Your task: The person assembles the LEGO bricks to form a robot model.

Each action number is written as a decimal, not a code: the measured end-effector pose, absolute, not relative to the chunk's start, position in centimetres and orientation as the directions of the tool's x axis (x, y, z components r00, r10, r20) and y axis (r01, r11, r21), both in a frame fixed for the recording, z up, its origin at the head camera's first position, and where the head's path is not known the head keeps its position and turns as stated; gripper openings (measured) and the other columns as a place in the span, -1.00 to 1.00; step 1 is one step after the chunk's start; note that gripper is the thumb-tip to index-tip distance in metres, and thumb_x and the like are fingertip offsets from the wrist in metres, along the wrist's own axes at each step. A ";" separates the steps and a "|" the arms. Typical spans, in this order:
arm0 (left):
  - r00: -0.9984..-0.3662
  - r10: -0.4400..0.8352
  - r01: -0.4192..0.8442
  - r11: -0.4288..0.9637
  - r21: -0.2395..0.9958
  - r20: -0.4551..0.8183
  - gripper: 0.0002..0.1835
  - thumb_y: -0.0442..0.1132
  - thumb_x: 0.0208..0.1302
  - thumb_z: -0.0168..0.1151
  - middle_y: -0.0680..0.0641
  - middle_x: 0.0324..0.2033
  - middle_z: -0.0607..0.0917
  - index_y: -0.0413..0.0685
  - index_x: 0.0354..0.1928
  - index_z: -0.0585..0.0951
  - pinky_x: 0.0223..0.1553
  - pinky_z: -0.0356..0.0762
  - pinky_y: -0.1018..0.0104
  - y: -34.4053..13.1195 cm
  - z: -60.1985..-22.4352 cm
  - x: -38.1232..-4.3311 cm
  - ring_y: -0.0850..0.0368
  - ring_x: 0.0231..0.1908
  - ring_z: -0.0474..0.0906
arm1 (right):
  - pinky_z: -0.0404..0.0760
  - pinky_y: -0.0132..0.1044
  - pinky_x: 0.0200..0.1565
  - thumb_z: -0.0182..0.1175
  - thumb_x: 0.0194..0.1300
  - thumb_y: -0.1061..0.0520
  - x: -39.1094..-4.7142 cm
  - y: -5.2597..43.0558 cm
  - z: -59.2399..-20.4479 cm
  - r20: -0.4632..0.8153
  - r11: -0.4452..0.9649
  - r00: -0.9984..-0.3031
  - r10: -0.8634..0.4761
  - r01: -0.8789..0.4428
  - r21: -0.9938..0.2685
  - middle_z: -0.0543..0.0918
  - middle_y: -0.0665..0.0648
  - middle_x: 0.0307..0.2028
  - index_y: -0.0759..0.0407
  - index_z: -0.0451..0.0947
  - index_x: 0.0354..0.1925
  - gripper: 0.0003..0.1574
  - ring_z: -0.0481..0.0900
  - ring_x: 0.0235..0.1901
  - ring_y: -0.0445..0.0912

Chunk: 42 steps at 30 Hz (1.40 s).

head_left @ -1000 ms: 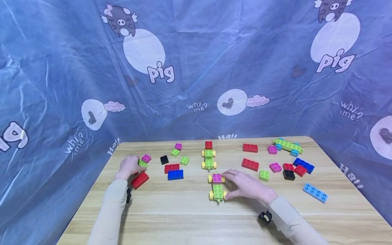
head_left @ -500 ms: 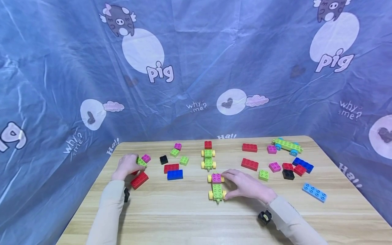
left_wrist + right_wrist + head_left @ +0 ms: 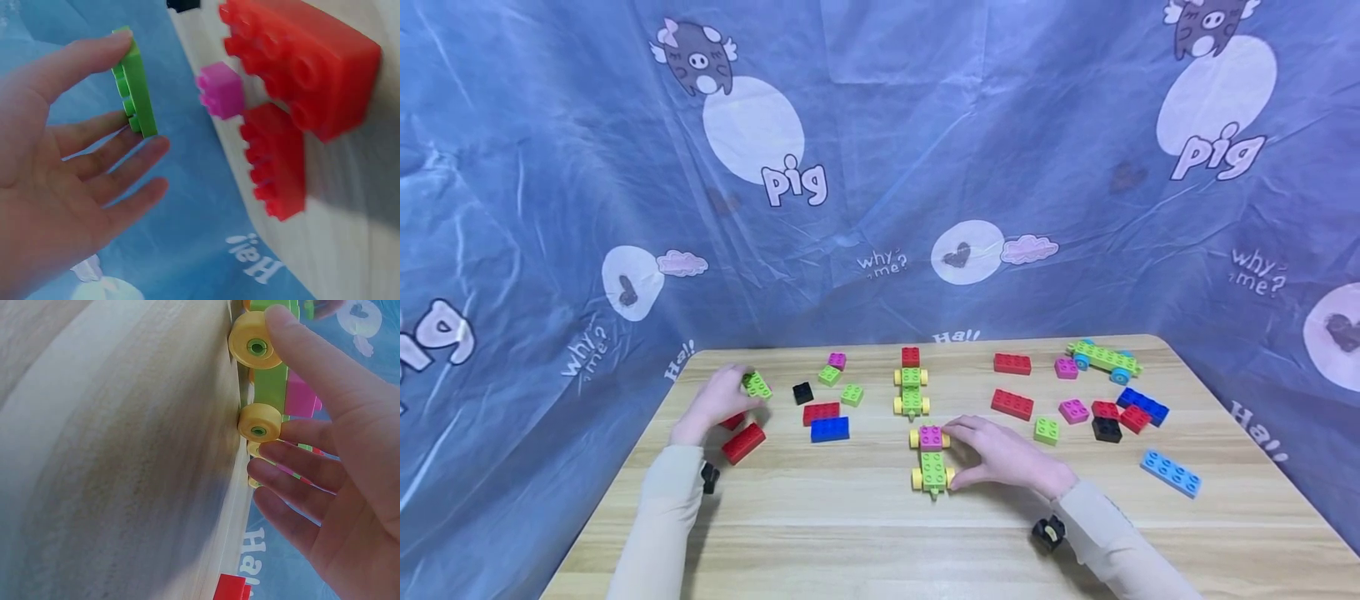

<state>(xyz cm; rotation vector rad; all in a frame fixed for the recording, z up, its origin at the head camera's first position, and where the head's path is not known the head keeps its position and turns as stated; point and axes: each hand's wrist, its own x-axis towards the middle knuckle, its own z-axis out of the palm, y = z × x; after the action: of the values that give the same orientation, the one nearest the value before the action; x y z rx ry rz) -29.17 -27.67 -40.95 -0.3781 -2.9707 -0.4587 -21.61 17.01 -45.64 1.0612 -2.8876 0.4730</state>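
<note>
My left hand (image 3: 718,398) pinches a flat lime-green brick (image 3: 139,90) between thumb and fingers. In the left wrist view the brick is apart from the table, beyond a pink brick (image 3: 223,90) and two red bricks (image 3: 306,62). My right hand (image 3: 1003,454) rests against the side of a lime-green toy car (image 3: 933,472) with yellow wheels and a pink brick (image 3: 931,437) on its front. In the right wrist view, the thumb touches one wheel (image 3: 256,340) and the forefinger lies at the other wheel (image 3: 259,422).
Behind that car stands a second green car (image 3: 911,392) with a red brick at its far end. A blue-wheeled green car (image 3: 1105,357) stands at the back right. Loose bricks lie on both sides, including a blue brick (image 3: 830,429) and a light-blue brick (image 3: 1171,472).
My left hand has risen from the table with the green brick, moving slightly away from me. The green brick now covers the pink one in the head view. My right hand keeps its place.
</note>
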 end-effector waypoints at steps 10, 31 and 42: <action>-0.920 0.319 0.378 0.878 0.295 0.230 -0.33 -0.16 -0.09 0.43 -0.35 -0.03 0.59 -0.39 0.07 0.49 0.02 0.49 -0.10 -24.6 -39.4 -28.1 -0.21 -0.06 0.51 | 0.49 -0.09 0.20 0.32 -0.15 -0.42 -21.6 17.1 -45.8 0.131 0.719 -0.767 -0.628 -0.637 -0.278 0.51 0.11 0.17 0.15 0.39 0.23 0.08 0.48 0.17 0.01; -0.853 0.482 0.522 0.776 0.354 0.202 -0.33 -0.04 -0.03 0.43 -0.19 0.00 0.60 -0.25 0.12 0.50 0.08 0.52 0.00 -18.1 -38.8 -26.1 -0.09 0.02 0.53 | 0.48 -0.07 0.21 0.31 -0.16 -0.43 -21.7 17.2 -45.9 0.123 0.721 -0.771 -0.625 -0.631 -0.286 0.50 0.12 0.18 0.16 0.39 0.23 0.10 0.48 0.17 0.02; -0.794 0.573 0.603 0.698 0.385 0.203 -0.31 -0.02 -0.03 0.43 -0.14 0.03 0.60 -0.21 0.14 0.49 0.09 0.51 0.03 -15.5 -40.1 -25.2 -0.03 0.04 0.54 | 0.48 -0.08 0.21 0.31 -0.15 -0.42 -21.8 17.2 -46.0 0.130 0.713 -0.762 -0.635 -0.642 -0.280 0.51 0.13 0.17 0.17 0.39 0.22 0.09 0.49 0.16 0.01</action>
<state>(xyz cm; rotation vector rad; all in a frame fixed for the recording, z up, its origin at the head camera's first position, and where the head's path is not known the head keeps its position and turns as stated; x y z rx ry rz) -25.23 -15.52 -40.05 -0.9826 -2.8326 -0.6790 -21.78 17.22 -46.02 1.0757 -2.8855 0.4856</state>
